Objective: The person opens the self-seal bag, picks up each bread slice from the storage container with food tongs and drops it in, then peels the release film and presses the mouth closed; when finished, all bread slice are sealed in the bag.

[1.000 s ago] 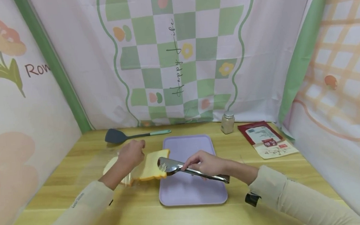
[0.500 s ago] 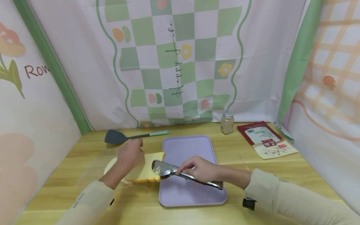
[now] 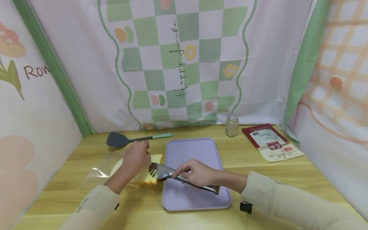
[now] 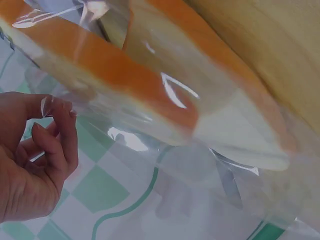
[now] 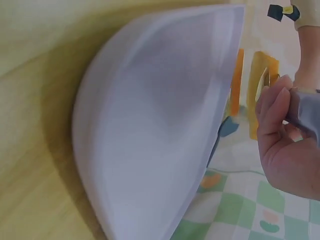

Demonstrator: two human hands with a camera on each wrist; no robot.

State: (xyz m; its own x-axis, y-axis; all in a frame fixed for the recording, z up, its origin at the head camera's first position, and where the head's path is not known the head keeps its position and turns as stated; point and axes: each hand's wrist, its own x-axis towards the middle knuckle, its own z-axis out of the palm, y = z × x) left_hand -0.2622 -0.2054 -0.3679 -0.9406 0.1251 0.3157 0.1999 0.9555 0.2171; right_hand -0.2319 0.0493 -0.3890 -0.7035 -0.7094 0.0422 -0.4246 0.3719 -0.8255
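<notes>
My left hand [image 3: 137, 156] pinches the edge of a clear plastic bag [image 4: 130, 140] left of the lilac tray. Bread slices [image 4: 155, 87] show through the film in the left wrist view. My right hand [image 3: 199, 173] grips metal tongs [image 3: 163, 171] from above, their handle end over the tray. At the tongs' tip is a bread slice [image 3: 158, 160] with an orange crust, partly hidden behind my left hand. In the right wrist view the tongs' handle [image 5: 306, 112] lies in my fingers, with bread [image 5: 260, 67] beyond. How far this slice lies inside the bag cannot be told.
The lilac tray [image 3: 193, 149] lies mid-table. Behind my left hand is a dark spatula [image 3: 118, 139] with a green handle. A lidded glass jar [image 3: 232, 125] and a red and cream packet [image 3: 271, 143] are at the back right, before a hanging cloth [image 3: 181, 59].
The tongs and the slice at their tip have moved left, off the tray and toward the bag. My left hand has stayed nearly in place, holding the bag.
</notes>
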